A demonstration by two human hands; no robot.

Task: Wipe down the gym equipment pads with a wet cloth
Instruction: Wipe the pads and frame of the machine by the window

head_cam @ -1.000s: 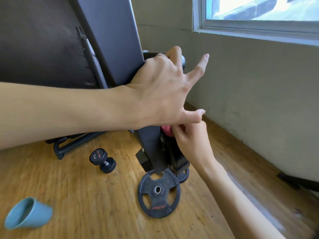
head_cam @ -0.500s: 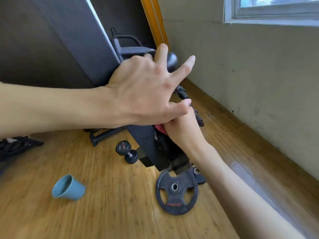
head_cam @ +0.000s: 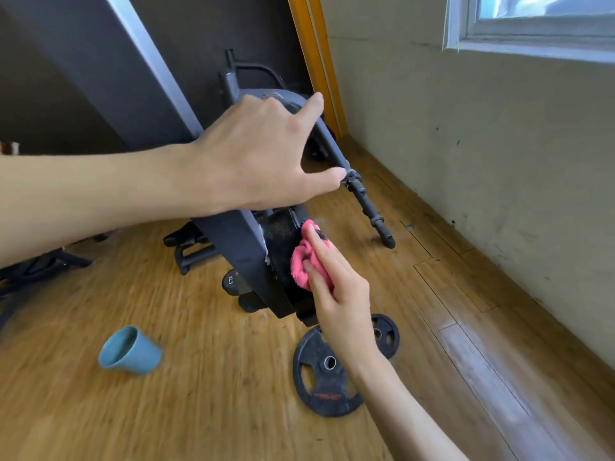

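Observation:
A dark grey bench pad (head_cam: 109,78) leans upright, tilted, from upper left down to the floor. My left hand (head_cam: 263,154) rests over its right edge and the black frame bar (head_cam: 362,197), fingers spread and curled around the edge. My right hand (head_cam: 339,294) presses a pink cloth (head_cam: 304,257) against the black underside of the pad (head_cam: 281,247), near its lower end. The cloth is bunched under my fingers and has a dark smudge at its top.
A blue cup (head_cam: 131,351) lies on its side on the wooden floor at the left. A black weight plate (head_cam: 319,377) and a smaller plate (head_cam: 387,334) lie flat below the pad. A dumbbell (head_cam: 233,282) sits behind the pad. The wall (head_cam: 482,161) runs close along the right.
The view has swung left and down. My right hand has come out from under my left hand, so the pink cloth now shows against the pad's underside. My left hand has opened wider.

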